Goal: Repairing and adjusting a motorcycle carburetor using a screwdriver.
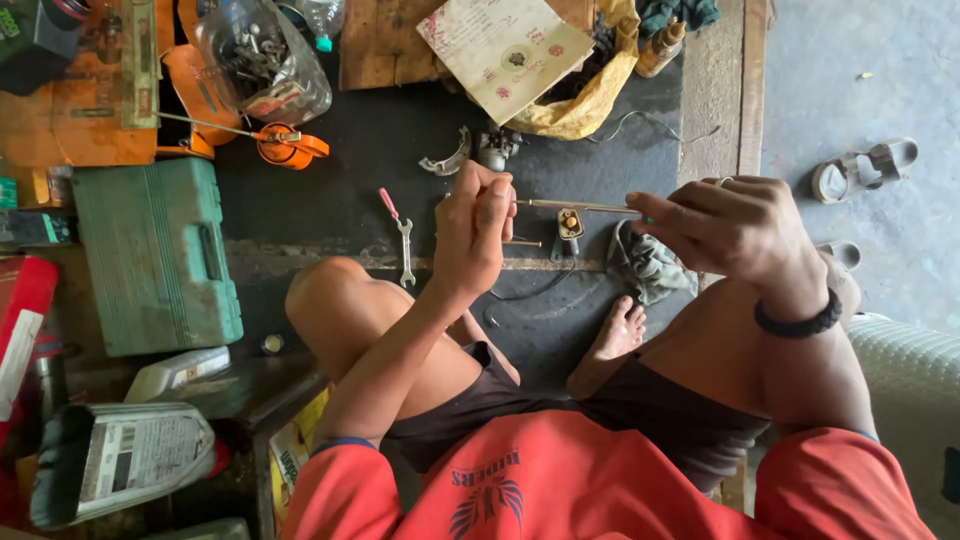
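The fingers (655, 212) of the right hand (735, 230) pinch one end of a thin metal rod (580, 206), while the left hand (475, 225) is clenched into a fist around the other end. The rod's long axis runs nearly level across the view, left to right between the two hands, held in the air above the floor mat (370, 180) and not touching it. Both hands reach it about equally; the left fist closes over its tip, the right pinches it near the thumb.

The person sits on the floor with knees raised and a bare foot (620, 335) tucked in below the rod. To the left lies a green plastic tool case (160, 260), shut, well apart from the hands. Above it, an orange machine housing (90, 110) and a clear plastic jar of metal parts (262, 62) lie near the top edge. A pale card (505, 50) rests on a yellow cloth (590, 100). A grey rag (645, 265) sits just under the right hand. A combination spanner (405, 252) lies on the mat near the left knee, its long axis pointing away from the body, beside a small red-handled tool (388, 203). A small part with an orange centre (570, 224) lies just below the rod, between the hands. A dark band (797, 322) circles the right wrist.
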